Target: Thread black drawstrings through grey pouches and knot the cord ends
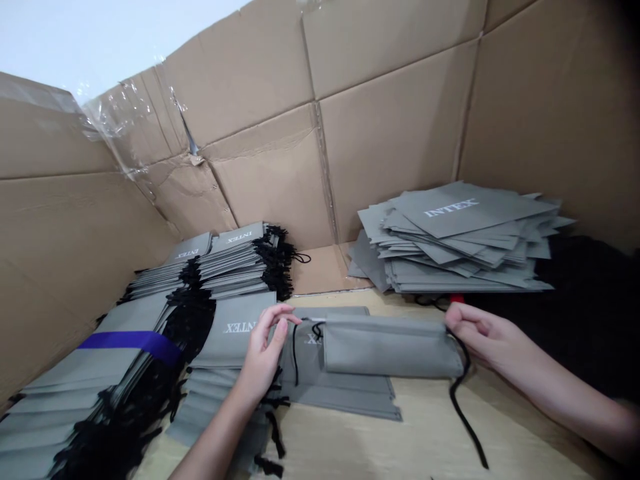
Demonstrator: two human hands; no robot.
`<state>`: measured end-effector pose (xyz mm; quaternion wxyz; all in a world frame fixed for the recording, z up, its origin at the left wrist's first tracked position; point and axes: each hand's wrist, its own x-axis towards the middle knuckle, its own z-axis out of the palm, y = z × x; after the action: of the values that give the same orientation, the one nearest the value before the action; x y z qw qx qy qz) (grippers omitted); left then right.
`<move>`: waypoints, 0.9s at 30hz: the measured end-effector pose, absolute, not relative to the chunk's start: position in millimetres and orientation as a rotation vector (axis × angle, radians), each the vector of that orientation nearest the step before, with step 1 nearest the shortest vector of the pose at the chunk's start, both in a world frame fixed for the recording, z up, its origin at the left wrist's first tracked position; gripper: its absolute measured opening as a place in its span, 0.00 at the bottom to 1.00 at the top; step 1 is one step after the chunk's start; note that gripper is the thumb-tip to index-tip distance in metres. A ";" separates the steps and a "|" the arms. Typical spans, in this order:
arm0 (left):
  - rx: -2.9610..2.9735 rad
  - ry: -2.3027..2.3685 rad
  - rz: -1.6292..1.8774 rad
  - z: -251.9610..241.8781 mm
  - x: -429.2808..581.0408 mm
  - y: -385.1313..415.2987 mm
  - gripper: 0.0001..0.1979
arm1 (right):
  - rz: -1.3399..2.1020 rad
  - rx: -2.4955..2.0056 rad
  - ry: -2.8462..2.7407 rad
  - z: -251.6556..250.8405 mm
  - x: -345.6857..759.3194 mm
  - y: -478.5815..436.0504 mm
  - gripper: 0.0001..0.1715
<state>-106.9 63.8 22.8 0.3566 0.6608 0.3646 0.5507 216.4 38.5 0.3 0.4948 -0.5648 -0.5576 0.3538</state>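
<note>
A grey fabric drawstring bag [390, 347] is stretched lengthwise between my hands above the wooden table [430, 440]. My left hand [265, 353] pinches its left end, where a black cord loop [317, 329] shows. My right hand [475, 333] is closed on its right end, and a black drawstring [463, 407] hangs down from there onto the table. Beneath the held bag lies another flat grey bag [345, 393] with white lettering partly hidden.
Stacks of grey INTEX bags with black cords [235, 260] fill the left side, one bundle wrapped by a purple band [130, 341]. A loose pile of flat grey bags [460, 240] sits at the back right. Cardboard walls [390, 120] surround the table. Black material [590, 307] lies at right.
</note>
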 end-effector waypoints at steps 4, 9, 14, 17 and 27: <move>1.965 0.996 1.339 35.0 -101.2 53.4 0.13 | 0.913 -1.283 -1.485 5.3 212.9 33.5 0.17; 2.176 1.033 1.030 31.8 -94.1 49.0 0.11 | 0.945 -1.267 -1.560 12.2 204.1 23.0 0.22; 2.275 1.120 0.765 26.6 -94.0 48.7 0.11 | 1.039 -1.263 -1.668 16.3 203.0 17.9 0.21; 2.246 1.133 0.709 29.0 -96.6 47.9 0.15 | 0.925 -1.323 -1.783 20.9 210.2 20.4 0.20; 2.067 1.069 0.682 24.8 -98.0 52.4 0.19 | 0.417 -1.480 -1.931 22.0 244.1 36.5 0.26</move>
<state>-98.0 52.4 24.8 0.3508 0.7981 0.4130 0.2634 244.1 36.5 22.0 0.3302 -0.5658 -0.7385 0.1595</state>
